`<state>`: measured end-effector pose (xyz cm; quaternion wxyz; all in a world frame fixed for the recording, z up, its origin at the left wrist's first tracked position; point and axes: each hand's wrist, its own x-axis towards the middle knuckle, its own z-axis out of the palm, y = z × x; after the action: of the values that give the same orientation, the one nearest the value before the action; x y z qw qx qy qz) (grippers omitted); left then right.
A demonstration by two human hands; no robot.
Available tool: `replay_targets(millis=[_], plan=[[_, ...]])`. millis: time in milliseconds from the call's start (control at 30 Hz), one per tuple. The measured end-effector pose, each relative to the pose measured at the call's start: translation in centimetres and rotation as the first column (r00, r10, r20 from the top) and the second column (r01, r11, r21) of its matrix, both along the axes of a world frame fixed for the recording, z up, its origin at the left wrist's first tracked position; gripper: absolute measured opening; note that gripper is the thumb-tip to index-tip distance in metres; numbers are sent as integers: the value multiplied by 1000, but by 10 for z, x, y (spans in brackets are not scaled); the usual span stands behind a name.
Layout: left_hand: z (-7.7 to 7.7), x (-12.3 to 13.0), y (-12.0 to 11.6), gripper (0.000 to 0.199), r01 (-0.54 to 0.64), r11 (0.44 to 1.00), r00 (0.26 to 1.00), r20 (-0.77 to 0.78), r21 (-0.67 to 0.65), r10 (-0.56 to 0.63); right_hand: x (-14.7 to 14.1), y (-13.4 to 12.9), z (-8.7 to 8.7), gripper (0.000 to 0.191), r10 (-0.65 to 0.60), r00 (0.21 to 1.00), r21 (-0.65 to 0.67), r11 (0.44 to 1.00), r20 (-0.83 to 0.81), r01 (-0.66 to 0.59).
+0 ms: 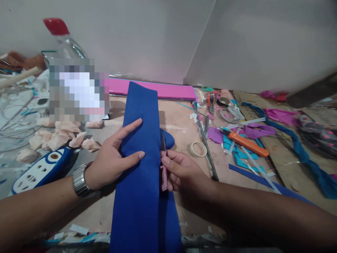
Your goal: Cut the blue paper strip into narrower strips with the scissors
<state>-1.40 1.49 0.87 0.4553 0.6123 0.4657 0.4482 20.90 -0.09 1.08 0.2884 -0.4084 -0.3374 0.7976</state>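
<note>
A long folded strip of blue crepe paper (140, 196) runs from the near edge up the middle of the table, its far end raised. At its left edge is my left hand (110, 158), with thumb and index finger spread over the top. The other fingers go out of sight at the strip's edge, seemingly beneath it. My right hand (181, 168) closes round a slim pink-handled cutter (164, 177) at the strip's right edge. The cutter's dark blade points away from me along that edge; its exact type is hard to make out. More blue paper shows below.
Left are a blue-white power strip (39, 172), crumpled peach paper (58, 135) and a red-capped bottle (71, 45). A pink paper pack (155, 88) lies behind. To the right are a tape roll (198, 149), an orange-handled tool (247, 143), pliers (211, 100) and scraps.
</note>
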Motion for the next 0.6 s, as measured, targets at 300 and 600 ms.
replay_targets(millis=[300, 600], plan=[[3, 2, -3, 82, -76, 982, 968, -224, 175, 114, 0, 3, 0, 45, 48, 999, 30, 998, 12, -48], [2, 4, -5, 83, -74, 979, 967, -224, 190, 117, 0, 4, -2, 42, 58, 997, 69, 996, 53, -62]])
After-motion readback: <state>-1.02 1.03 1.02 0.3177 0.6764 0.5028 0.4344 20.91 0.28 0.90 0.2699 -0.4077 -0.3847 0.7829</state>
